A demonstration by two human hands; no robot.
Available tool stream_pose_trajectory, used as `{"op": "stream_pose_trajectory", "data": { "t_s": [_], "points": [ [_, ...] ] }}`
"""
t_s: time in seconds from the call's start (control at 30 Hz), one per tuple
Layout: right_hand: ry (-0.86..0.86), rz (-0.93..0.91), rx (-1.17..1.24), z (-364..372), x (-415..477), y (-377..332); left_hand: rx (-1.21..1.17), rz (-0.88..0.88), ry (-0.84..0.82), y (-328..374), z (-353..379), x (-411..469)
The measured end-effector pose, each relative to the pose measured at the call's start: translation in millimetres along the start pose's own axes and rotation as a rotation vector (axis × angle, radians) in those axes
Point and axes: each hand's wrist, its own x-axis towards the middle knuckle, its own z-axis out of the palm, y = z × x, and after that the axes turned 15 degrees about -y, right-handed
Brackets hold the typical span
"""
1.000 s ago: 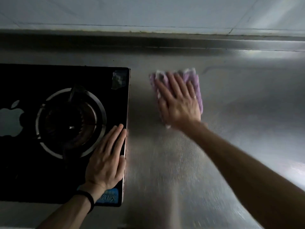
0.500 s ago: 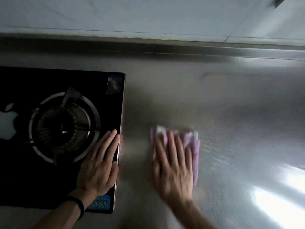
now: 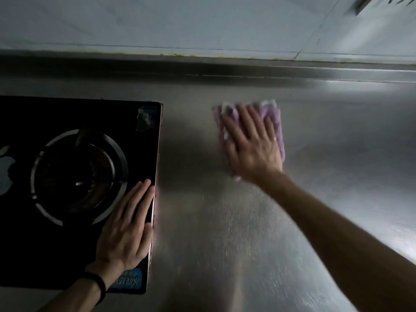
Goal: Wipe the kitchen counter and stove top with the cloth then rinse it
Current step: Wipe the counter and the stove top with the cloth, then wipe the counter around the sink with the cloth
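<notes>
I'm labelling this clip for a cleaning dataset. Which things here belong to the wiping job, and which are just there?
In the job: purple cloth; right hand pressing it flat; steel counter; black stove top.

Just there: burner ring; blue sticker; black wristband; tiled wall.

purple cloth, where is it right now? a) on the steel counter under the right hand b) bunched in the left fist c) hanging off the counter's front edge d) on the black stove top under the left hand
a: the purple cloth lies flat on the steel counter, right of the stove top, with the right hand spread on top of it; the left hand rests flat on the stove's edge, holding nothing.
</notes>
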Motion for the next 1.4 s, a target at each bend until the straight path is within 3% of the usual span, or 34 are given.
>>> {"op": "stream_pose_trajectory", "data": {
  "t_s": [0.23,0.43,0.53,0.63,0.77,0.93,1.03,1.23,1.4],
  "points": [
    [0.066,0.116,0.038,-17,48,21,-0.003,-0.012,0.02,0,1,1],
    [0.167,0.2,0.083,40,-77,-40,0.019,-0.01,0.023,3,-1,0],
    [0.094,0.188,0.115,80,-148,-67,-0.016,-0.079,0.064,14,-4,2],
    [0.054,0.171,0.135,88,-160,-69,-0.11,-0.113,0.174,55,-8,22],
    [0.087,0.132,0.133,79,-170,-34,-0.13,-0.009,0.153,127,-2,65],
    [0.142,0.322,0.068,64,-201,62,-0.12,-0.017,0.168,165,12,108],
    [0.126,0.41,0.109,57,-206,82,-0.067,-0.07,0.2,173,20,121],
    [0.153,0.64,0.219,60,-195,34,0.027,-0.105,0.219,172,33,124],
    [0.021,0.389,0.196,102,-227,-81,0.044,-0.111,0.197,176,27,122]
  ]
}}
